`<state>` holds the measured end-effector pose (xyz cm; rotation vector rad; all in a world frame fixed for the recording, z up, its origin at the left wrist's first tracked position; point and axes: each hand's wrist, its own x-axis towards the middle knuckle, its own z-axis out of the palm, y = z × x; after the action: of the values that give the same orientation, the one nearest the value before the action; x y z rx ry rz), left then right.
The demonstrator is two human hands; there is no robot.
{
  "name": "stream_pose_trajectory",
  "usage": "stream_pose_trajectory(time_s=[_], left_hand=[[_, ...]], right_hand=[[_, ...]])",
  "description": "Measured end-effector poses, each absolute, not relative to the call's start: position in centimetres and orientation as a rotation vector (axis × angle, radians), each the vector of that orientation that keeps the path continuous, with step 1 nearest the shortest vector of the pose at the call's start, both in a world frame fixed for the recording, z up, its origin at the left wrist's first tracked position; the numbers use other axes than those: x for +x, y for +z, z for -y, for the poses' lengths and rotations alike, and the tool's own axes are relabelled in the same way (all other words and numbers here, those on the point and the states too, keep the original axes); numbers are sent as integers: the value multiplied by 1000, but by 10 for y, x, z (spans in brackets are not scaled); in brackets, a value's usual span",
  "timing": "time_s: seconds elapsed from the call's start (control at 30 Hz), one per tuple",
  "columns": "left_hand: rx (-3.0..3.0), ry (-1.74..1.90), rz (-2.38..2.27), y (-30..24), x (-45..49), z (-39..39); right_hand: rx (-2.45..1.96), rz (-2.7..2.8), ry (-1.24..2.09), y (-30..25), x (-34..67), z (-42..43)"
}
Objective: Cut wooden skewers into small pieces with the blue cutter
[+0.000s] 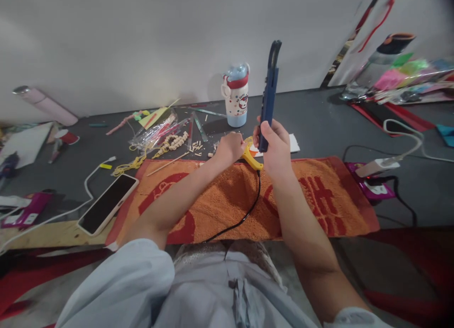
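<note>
My right hand [277,146] is closed around the lower end of a long dark blue device [268,98]. It stands upright, seen nearly edge-on, with small bumps along its left side and a black looped part on top. My left hand [231,148] is a closed fist just above the towel's far edge; what its fingers hold, if anything, is hidden. Between my hands lies a yellow tool with a curved handle [251,158], which looks like a hot glue gun. Its black cord [250,209] runs over the orange towel [227,190] toward me.
A cartoon bottle [237,103] stands behind my hands. Left are small sticks [196,148], a beaded string [173,143], plastic wrappings [156,134] and a phone [108,205]. Purple power strips [381,188] with cords flank the towel. A clear bottle [376,67] is back right.
</note>
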<state>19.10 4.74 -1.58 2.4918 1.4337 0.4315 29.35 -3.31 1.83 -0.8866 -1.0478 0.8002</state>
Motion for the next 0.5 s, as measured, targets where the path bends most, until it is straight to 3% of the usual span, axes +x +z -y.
stream_pose_trajectory(time_s=[0.5], left_hand=[[2318, 506, -1462, -13, 178, -65]], right_hand=[[-876, 975, 846, 19, 293, 32]])
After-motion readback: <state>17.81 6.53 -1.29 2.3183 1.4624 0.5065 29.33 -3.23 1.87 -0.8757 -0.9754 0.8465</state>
